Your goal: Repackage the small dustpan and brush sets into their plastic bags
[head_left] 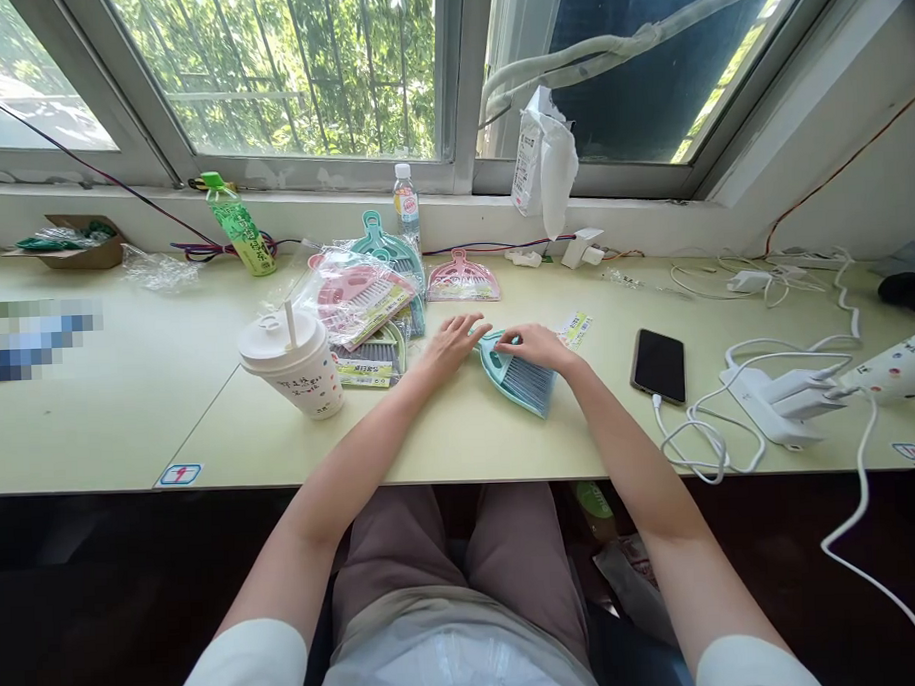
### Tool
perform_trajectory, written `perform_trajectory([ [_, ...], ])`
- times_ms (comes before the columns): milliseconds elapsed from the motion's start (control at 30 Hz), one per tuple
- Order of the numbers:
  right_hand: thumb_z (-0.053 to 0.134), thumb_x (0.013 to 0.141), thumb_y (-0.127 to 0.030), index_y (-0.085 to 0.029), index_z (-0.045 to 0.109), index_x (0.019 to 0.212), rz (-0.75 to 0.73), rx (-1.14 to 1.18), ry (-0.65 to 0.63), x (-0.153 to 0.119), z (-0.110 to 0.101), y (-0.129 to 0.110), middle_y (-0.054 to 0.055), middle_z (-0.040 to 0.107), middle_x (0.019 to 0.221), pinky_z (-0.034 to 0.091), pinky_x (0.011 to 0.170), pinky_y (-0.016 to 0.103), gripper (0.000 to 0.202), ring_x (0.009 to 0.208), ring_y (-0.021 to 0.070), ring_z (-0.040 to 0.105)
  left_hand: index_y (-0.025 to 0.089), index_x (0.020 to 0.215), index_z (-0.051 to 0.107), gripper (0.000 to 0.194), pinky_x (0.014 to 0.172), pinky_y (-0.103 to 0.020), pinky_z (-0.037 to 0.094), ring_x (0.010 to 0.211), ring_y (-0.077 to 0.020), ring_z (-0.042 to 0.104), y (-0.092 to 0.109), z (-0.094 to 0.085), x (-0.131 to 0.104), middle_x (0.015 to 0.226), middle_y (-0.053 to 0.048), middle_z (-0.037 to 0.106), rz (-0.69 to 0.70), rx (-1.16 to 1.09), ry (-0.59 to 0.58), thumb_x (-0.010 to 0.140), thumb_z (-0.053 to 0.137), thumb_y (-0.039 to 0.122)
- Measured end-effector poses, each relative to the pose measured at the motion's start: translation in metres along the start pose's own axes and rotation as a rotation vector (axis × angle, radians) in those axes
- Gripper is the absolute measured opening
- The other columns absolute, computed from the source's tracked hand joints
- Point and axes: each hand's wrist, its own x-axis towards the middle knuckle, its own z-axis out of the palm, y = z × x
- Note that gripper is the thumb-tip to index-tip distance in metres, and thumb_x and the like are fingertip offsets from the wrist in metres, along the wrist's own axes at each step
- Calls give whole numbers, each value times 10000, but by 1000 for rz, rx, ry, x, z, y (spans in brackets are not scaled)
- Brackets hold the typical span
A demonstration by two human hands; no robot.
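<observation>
A small teal dustpan (490, 366) with a grey-bristled brush (530, 385) lies on the table in front of me. My right hand (537, 346) is over it, thumb and fingers pinched at the brush's handle end. Beside the dustpan's handle end rests my left hand (452, 345), its fingers stretched out low over the table and holding nothing I can see. Left of that hand is a pile of similar sets in clear wrapping, among them a pink wrapped dustpan set (358, 296) and a teal dustpan (386, 247). A pink dustpan (462, 279) stands farther back.
A white lidded cup (297, 374) with a straw stands left of the pile. Green-labelled bottle (239, 226) and clear bottle (406, 205) are at the back. To the right lie a phone (657, 366), a power strip (775, 402) and looped white cables.
</observation>
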Motion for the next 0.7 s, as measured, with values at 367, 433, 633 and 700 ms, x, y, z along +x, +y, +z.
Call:
perform_trajectory([
  [367,641,853,-554,-237,757,895,-54,171,48,5,7,3,36,778,972,459,777,301,340,860,199,669,166,1241,607,370,1029,-330,473,1206,-211,619,-2,1,0,1266,-122,661,91,-3,-114,951,408,53],
  [433,624,841,-587,-219,757,876,-72,235,51,7,6,10,43,774,932,461,783,307,393,843,195,657,157,1261,608,388,1081,-352,443,1254,-217,602,1,1,1,1296,-143,659,91,-43,-109,951,401,48],
  [633,710,699,-612,-188,765,914,-98,408,-63,6,-1,21,58,761,973,467,807,320,479,857,189,625,164,1218,644,400,1126,-380,411,1294,-231,594,7,0,4,1396,-168,615,-13,-235,-124,924,407,33],
  [700,733,680,-582,-190,761,899,-82,396,-73,6,0,22,54,757,972,467,814,322,450,864,190,621,162,1189,658,397,1119,-392,422,1291,-239,600,7,0,4,1393,-177,616,-36,-266,-139,906,418,21],
])
